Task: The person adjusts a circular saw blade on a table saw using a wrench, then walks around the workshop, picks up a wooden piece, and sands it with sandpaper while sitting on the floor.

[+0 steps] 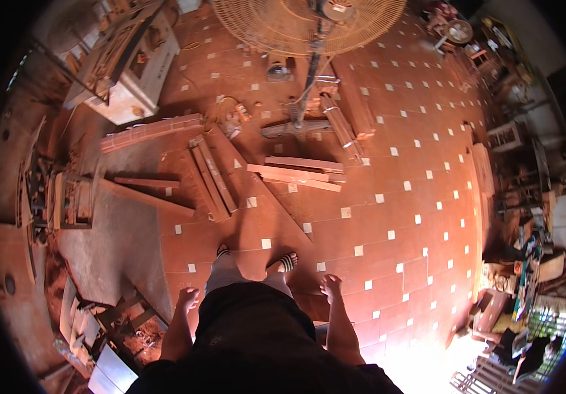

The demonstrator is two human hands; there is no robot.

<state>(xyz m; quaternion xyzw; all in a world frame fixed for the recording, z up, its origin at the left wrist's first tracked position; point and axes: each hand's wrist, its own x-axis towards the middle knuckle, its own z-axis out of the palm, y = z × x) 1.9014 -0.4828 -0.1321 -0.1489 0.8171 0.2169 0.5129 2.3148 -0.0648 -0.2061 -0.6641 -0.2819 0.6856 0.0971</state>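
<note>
My left hand (188, 299) hangs beside my left thigh, its fingers loosely bent and apart, with nothing visible in it. On the other side, my right hand (331, 287) is held out from my hip, also empty, its fingers slightly curled but not closed. Neither hand touches anything. Ahead of my feet several reddish wooden boards (289, 173) lie in a loose stack on the tiled floor. A pair of long wooden strips (212, 176) lies left of them. Farther left are two more boards (148, 197), set at an angle to each other.
A large pedestal fan (309, 26) stands ahead, its base on the floor. Bundled wood strips (151, 131) lie near a white workbench (120, 102). More tied strips (340, 128) sit right of the fan's base. Cluttered shelves (519, 262) line the right side; wood scraps (76, 322) are at lower left.
</note>
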